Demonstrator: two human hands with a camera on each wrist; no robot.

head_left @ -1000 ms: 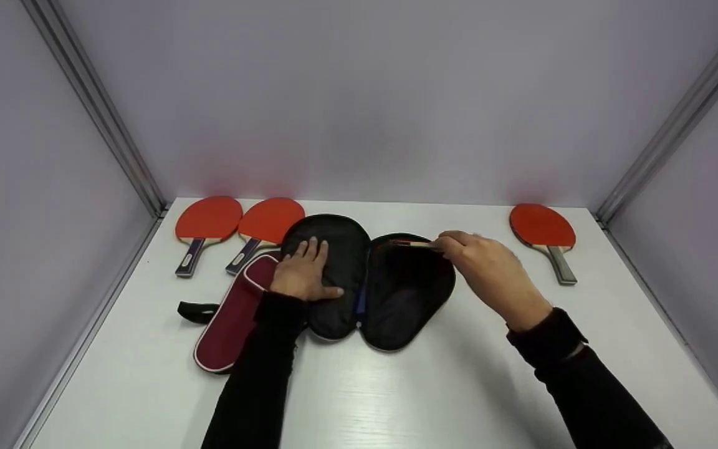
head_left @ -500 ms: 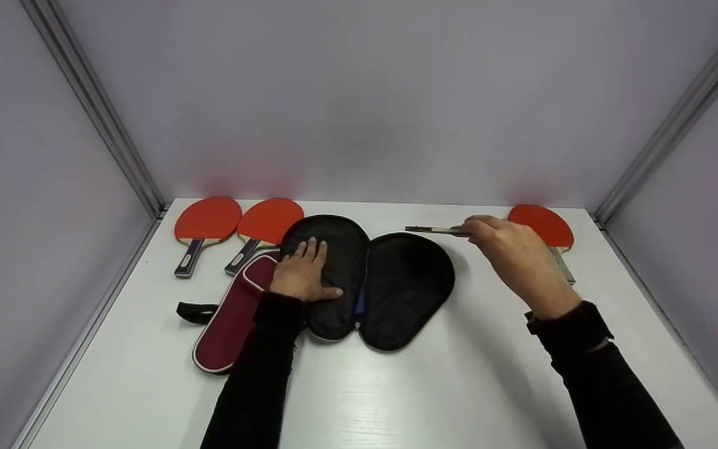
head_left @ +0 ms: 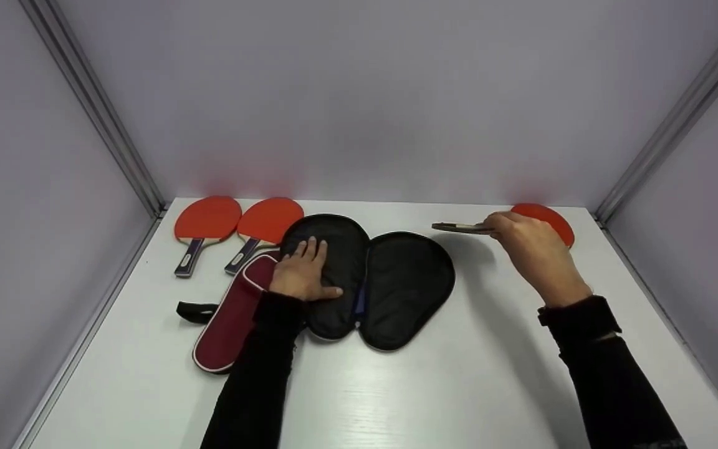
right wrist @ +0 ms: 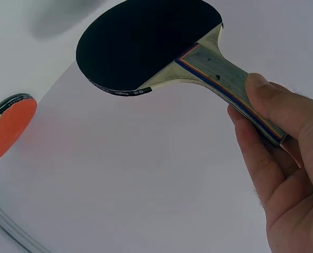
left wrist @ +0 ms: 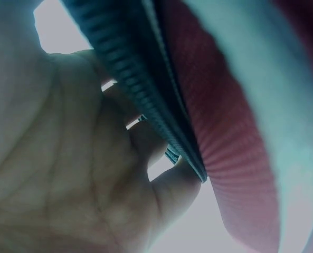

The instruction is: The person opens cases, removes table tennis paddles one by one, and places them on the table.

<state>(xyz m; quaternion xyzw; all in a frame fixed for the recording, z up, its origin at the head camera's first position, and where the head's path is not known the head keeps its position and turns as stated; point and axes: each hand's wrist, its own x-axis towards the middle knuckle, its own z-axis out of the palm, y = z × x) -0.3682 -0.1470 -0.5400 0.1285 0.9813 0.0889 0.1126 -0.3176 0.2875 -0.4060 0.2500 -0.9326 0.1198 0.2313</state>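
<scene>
A black-lined paddle case (head_left: 406, 293) lies unzipped and spread flat on the white table. My left hand (head_left: 300, 274) rests on its left half with fingers straight. In the left wrist view the palm lies along the case's zipper edge (left wrist: 140, 89). To the right, in the air above the table, my right hand (head_left: 532, 257) pinches a table tennis paddle (right wrist: 151, 45) by the end of its handle. That paddle is level and edge-on in the head view; its black face and grey handle show in the right wrist view.
A maroon paddle case (head_left: 225, 340) with white piping lies by the left forearm, its black strap (head_left: 196, 312) sticking out. Two red paddles, one (head_left: 209, 218) farther left and one (head_left: 272, 219) behind the cases, lie at the back left. Another red paddle (head_left: 549, 218) lies behind the right hand.
My right hand has lifted the paddle up from the black case's right half and carried it to the right. The left hand has stayed on the case.
</scene>
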